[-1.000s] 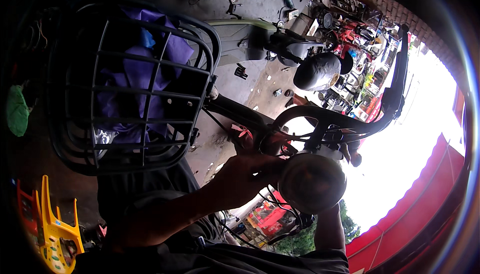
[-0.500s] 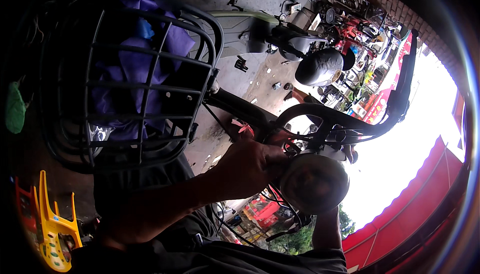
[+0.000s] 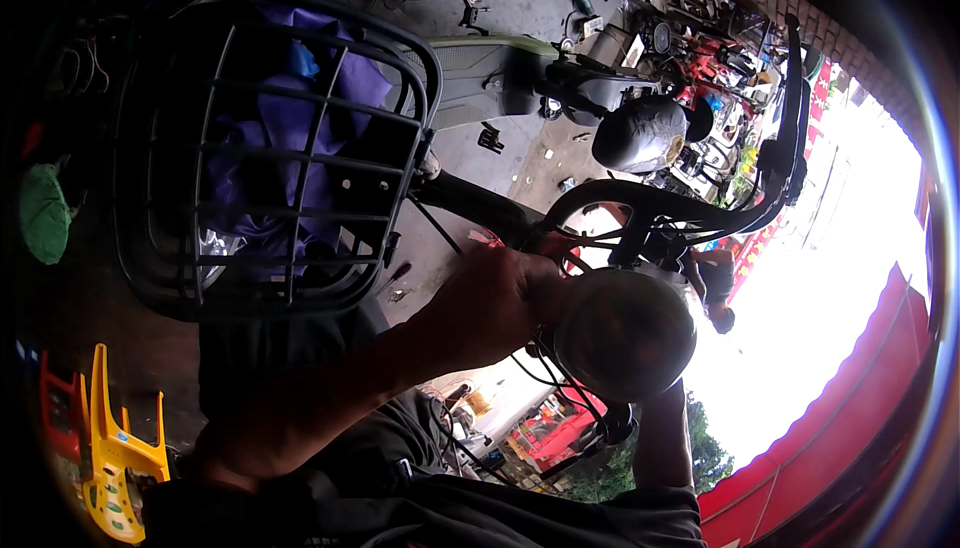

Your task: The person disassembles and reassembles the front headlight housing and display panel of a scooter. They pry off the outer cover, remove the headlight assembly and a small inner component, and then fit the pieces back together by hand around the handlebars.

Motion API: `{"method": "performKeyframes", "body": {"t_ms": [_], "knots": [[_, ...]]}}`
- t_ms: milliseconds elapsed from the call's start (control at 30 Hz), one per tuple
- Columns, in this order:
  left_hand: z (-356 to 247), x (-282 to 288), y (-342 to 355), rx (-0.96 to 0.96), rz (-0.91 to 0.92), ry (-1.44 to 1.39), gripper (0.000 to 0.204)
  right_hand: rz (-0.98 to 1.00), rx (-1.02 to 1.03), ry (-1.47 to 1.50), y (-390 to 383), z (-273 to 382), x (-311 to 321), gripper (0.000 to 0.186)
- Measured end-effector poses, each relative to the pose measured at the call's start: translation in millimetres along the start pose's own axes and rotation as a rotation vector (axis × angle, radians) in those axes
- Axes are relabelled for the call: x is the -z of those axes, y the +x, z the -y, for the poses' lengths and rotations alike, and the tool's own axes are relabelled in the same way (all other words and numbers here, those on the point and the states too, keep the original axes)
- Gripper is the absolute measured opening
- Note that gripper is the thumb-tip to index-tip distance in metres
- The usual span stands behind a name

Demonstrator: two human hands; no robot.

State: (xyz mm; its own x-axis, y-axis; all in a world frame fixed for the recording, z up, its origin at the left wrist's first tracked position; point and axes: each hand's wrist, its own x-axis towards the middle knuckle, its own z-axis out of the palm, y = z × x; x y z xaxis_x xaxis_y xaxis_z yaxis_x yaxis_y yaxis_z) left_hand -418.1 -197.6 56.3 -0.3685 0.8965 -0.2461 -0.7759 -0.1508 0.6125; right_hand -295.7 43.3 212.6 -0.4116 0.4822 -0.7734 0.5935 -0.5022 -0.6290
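Observation:
My left hand (image 3: pixel 500 293) is closed beside a round headlight (image 3: pixel 627 335) at the front of a bicycle or scooter. What its fingers hold is hidden. A small reddish piece (image 3: pixel 485 239) shows at the knuckles. My right forearm (image 3: pixel 663 438) rises behind the headlight, which hides the right hand. Above the headlight, the black handlebar (image 3: pixel 680 210) curves up to a grip and lever at the far right. Thin black cables (image 3: pixel 560 376) hang below. A black wire basket (image 3: pixel 210 158) with purple cloth (image 3: pixel 290 138) inside lies left of my left hand.
A yellow plastic stool (image 3: pixel 125 458) lies at the lower left. A scooter with a dark seat (image 3: pixel 638 136) stands beyond the handlebar. Clutter and parts (image 3: pixel 700 78) fill the upper right. A person (image 3: pixel 715 283) is in the bright background beside a red awning (image 3: pixel 830 408).
The headlight has shifted slightly up, and the handlebar's far end has swung up and left. My left hand has moved a little up and left with them. A person has come into sight behind.

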Motion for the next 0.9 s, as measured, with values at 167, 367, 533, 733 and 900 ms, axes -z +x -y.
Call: {"method": "performKeyframes", "body": {"t_ms": [167,367,533,733,900], "knots": [[-6.7,-8.8,-6.2,0.019,-0.124,-0.126,0.012,-0.119,0.490,-0.682,17.0,-5.8,7.8,0.048],[1.6,-14.5,-6.4,0.025,-0.171,-0.269,0.016,-0.186,1.087,-0.859,21.3,2.0,-37.4,0.082],[-5.6,-15.4,-9.9,-0.025,-0.229,-0.069,0.015,0.317,1.293,-1.141,3.0,11.6,-52.0,0.114],[9.9,-19.9,-11.1,-0.076,-0.269,-0.255,0.015,0.514,1.356,-1.378,7.9,23.1,-50.2,0.134],[11.7,-23.9,-13.6,-0.103,-0.306,-0.197,0.016,0.572,1.383,-1.396,12.1,25.9,-51.9,0.132]]}}
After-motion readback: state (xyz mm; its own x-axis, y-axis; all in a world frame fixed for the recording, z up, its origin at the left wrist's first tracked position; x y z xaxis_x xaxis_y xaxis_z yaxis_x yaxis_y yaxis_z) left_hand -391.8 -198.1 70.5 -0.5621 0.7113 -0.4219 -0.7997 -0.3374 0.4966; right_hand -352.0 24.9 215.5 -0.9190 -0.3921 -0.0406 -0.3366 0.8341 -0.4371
